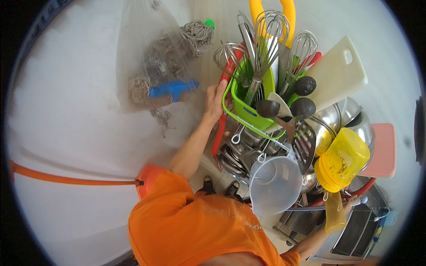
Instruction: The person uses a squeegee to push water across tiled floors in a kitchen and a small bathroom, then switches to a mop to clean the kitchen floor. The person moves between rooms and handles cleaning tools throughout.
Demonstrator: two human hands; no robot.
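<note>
My left hand (215, 99) grips the red rim (218, 133) of a large container, beside a green plastic basket (253, 116). Several wire whisks (254, 89), a steel-bladed tool with yellow handles (289, 23) and a white cutting board (336, 74) stand up from the load. Black ladles (305, 85) and a slotted turner (303, 143) lean forward. A clear plastic jug (276, 186) and a yellow plastic jar (342, 159) hang or rest at the near side, with steel bowls (327, 124) behind. My right hand (349, 202) is at the container's red right edge, partly hidden by a translucent yellow cup (334, 212).
A clear plastic bag (133, 63) with mop heads (139, 91) and a blue plastic piece (173, 89) hangs against the white wall (66, 99). A pink lid (379, 149) sticks out at the right. Metal kitchen equipment (356, 229) stands at the lower right.
</note>
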